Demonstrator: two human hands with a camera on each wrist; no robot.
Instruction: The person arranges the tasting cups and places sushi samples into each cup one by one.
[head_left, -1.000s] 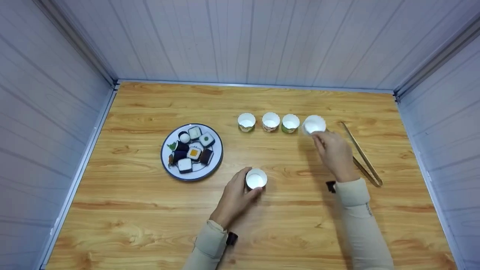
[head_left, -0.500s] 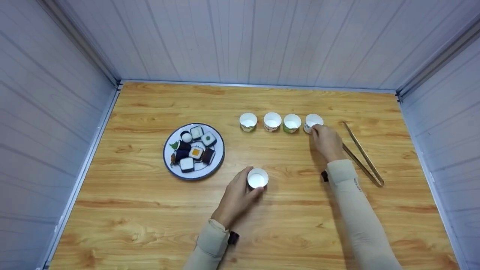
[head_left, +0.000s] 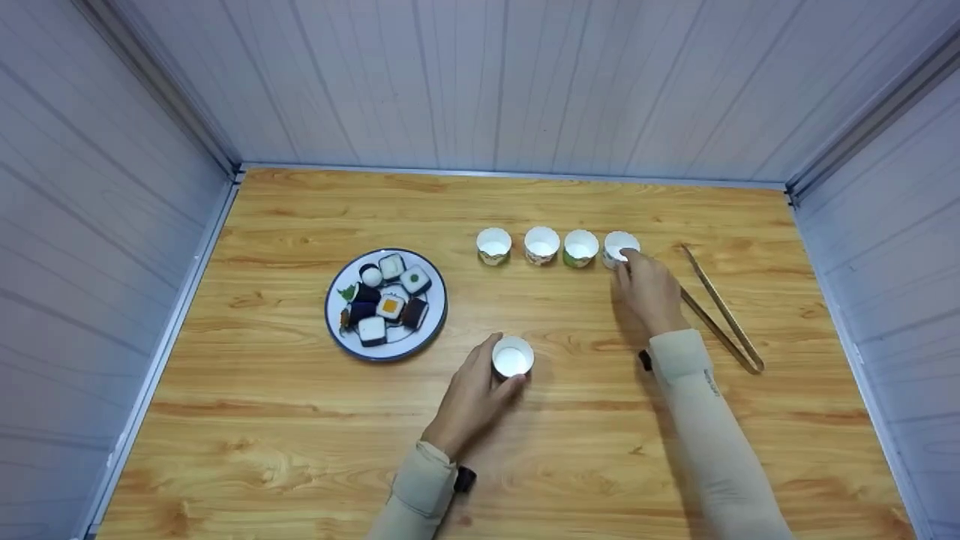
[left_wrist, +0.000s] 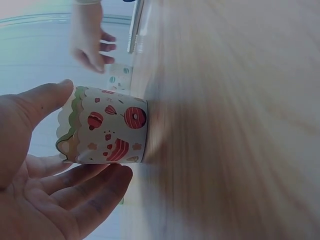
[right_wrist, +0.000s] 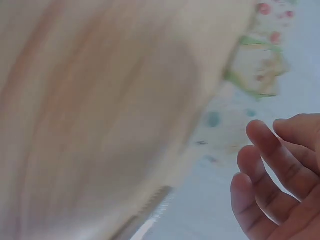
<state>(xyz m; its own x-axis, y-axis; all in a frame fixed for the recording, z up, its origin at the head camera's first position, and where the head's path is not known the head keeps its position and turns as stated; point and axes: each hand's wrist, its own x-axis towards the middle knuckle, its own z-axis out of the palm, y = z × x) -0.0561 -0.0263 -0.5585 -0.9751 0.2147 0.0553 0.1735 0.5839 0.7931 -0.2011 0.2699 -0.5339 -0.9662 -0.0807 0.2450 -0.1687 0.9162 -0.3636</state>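
Four cups stand aligned by the loosely spread right grip; the left grip pinches a fifth cup, unaligned.

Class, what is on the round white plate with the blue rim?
Dark-and-white sushi-like pieces, one with an orange square, and a green leafy garnish; the plate beneath them is covered.

Red printed sweets dot the white near cup, green edging its top! Blue rings the white plate, the table showing yellow-brown wood grain.
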